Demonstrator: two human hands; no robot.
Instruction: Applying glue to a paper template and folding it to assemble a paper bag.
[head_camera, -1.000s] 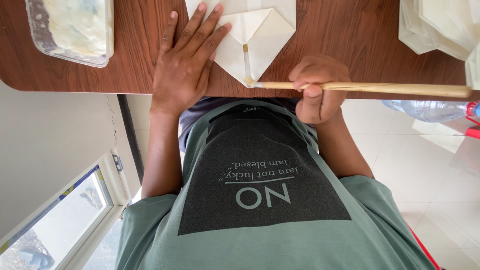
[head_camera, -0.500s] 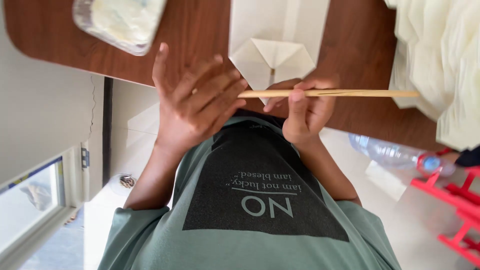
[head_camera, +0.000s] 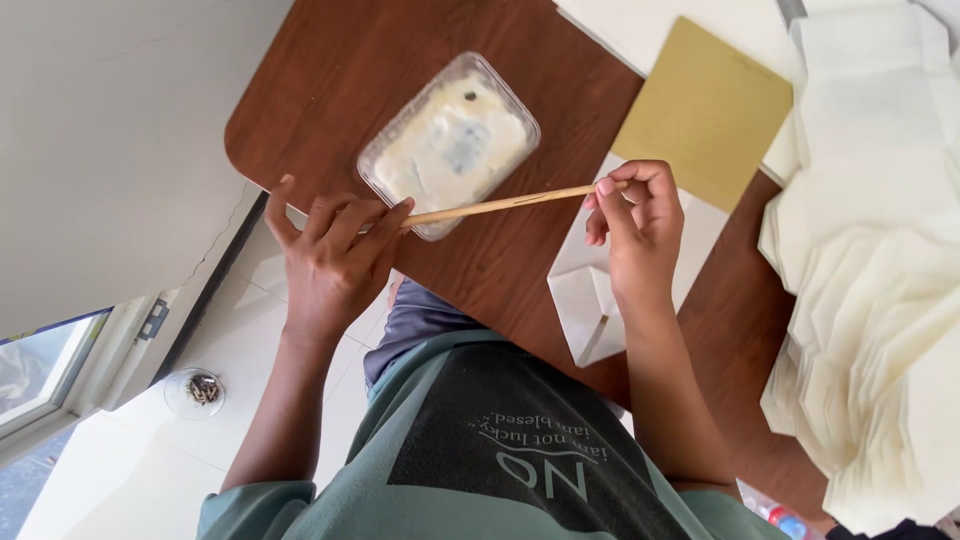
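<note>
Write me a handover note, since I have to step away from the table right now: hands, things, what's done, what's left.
Left hand: fingertips pinch one end of the wooden stick.
Right hand: closed on the other end.
The stick is level above the near corner of the clear tub of whitish paste.
Folded white paper lies on the brown table under the right wrist, with a gold card beyond it.
Done: a big pile of folded white pieces at the right.
Left: the paper under the wrist is not on that pile.
</note>
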